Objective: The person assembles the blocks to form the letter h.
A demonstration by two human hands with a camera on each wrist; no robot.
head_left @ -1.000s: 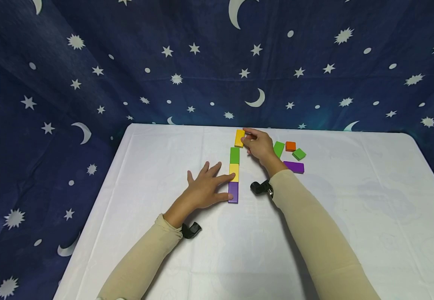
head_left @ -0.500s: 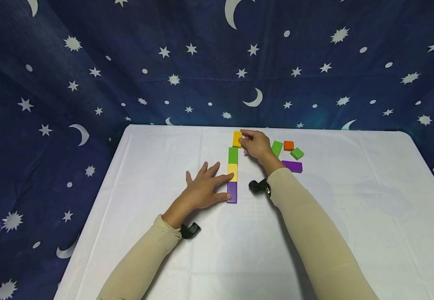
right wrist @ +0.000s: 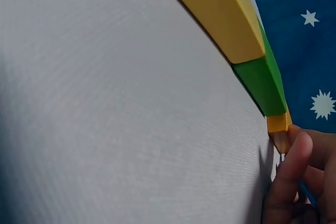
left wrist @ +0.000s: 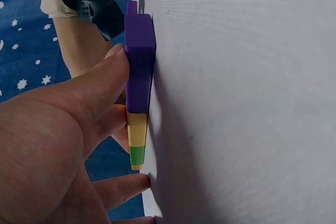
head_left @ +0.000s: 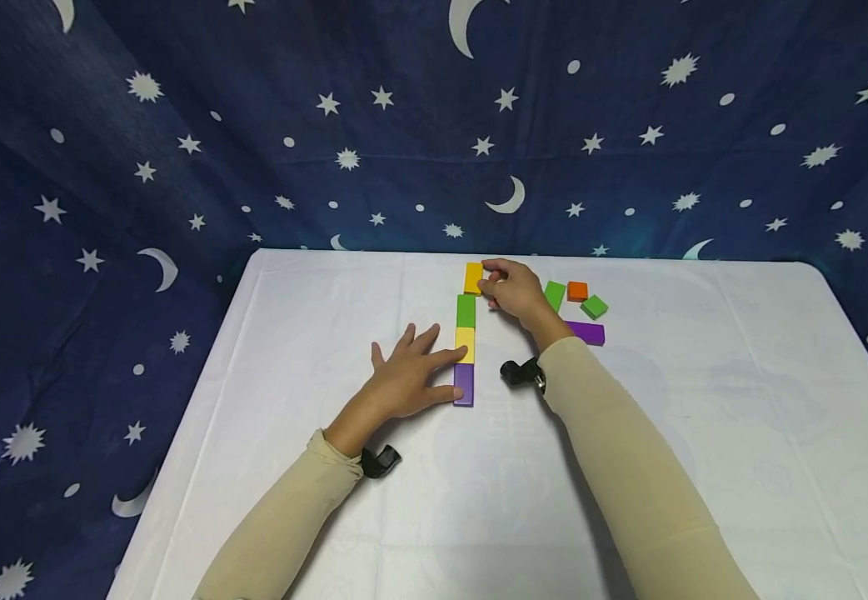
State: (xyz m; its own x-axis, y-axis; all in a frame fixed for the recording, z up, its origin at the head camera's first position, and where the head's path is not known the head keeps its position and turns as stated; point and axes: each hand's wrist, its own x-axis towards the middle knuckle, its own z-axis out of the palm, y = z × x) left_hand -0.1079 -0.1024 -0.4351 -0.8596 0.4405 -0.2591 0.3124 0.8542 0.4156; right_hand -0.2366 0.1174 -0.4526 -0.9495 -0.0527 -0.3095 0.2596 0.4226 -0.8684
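A purple block [head_left: 464,386], a yellow block [head_left: 466,340] and a green block [head_left: 466,312] lie end to end on the white table. My left hand [head_left: 406,377] spreads its fingers beside this row. Its thumb rests on the purple block, and its index finger touches the yellow one. At the far end, my right hand [head_left: 518,293] holds an orange-yellow block [head_left: 473,278] by its right side between thumb and index finger. That block meets the green one, slightly off to the right. In the right wrist view the fingertips [right wrist: 300,148] partly hide its far end.
Right of the right hand lie a green block [head_left: 555,295], a small orange block [head_left: 577,292], a small green block [head_left: 595,307] and a purple block [head_left: 588,333], partly behind the forearm. The table's back edge runs just beyond the row, against a starry curtain [head_left: 404,183].
My right hand has shifted the orange-yellow block slightly left and toward the green block. The left hand has stayed on the row. The view has shifted slightly.
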